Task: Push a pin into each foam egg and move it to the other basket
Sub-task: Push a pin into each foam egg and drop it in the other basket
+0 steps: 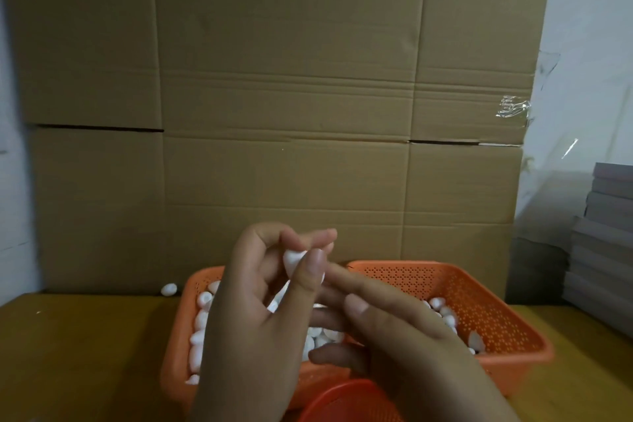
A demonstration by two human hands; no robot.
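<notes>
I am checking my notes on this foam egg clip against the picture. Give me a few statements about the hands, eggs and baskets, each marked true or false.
1. The left hand pinches a white foam egg. True.
2. Both baskets are blue. False: the left basket and the right basket are orange.
3. One stray egg lies on the table outside the baskets. True.
4. The right hand rests flat on the table. False: it is raised over the baskets, fingers extended toward the held egg.
5. The right basket is packed fuller than the left. False: the left looks fuller.
</notes>
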